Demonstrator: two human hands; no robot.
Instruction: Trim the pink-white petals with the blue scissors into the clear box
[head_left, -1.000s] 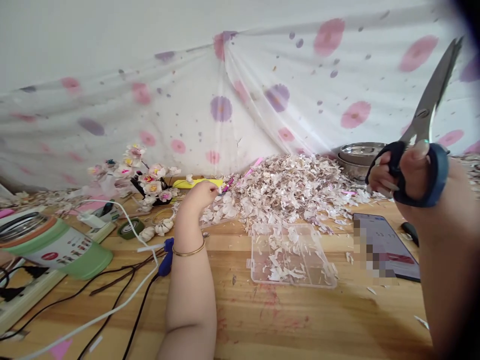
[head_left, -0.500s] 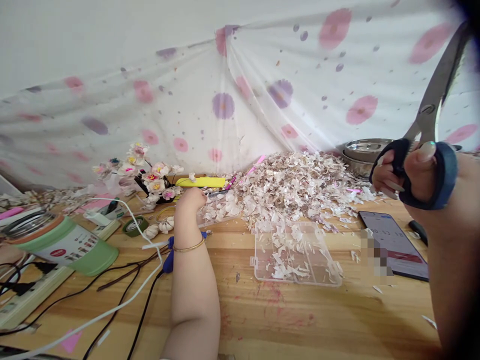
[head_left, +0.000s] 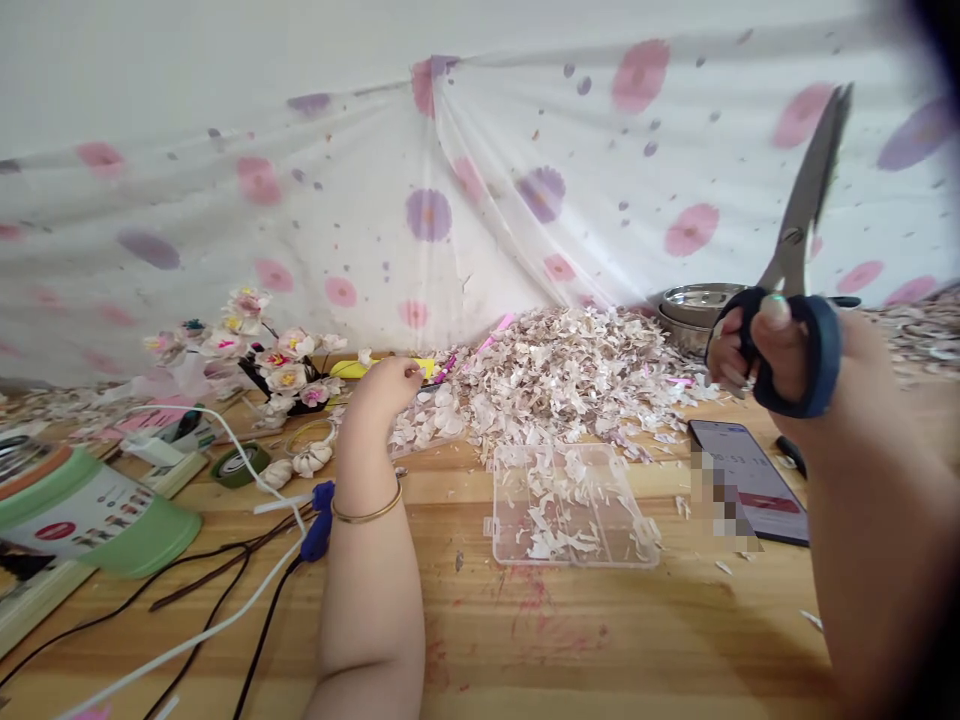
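My right hand is closed through the dark blue handles of a pair of scissors. The metal blades point up and lie nearly together, in front of the floral sheet. My left hand, with a gold bangle above the wrist, reaches over the clear tray of pale petal pieces. Its fingers curl inward and are mostly hidden by the hand, so what they hold cannot be seen. Right of it rises a large heap of whitish scraps. In front lies a clear compartment box with scraps inside.
Artificial flowers, a green tape roll and a green cup stand left, among cables. A blue-handled tool lies beside my left forearm. A phone lies right; metal bowls stand behind.
My right hand has moved left and slightly down with the scissors. My left hand has lifted a little and turned, its fingertips now showing more. The view has shifted right.
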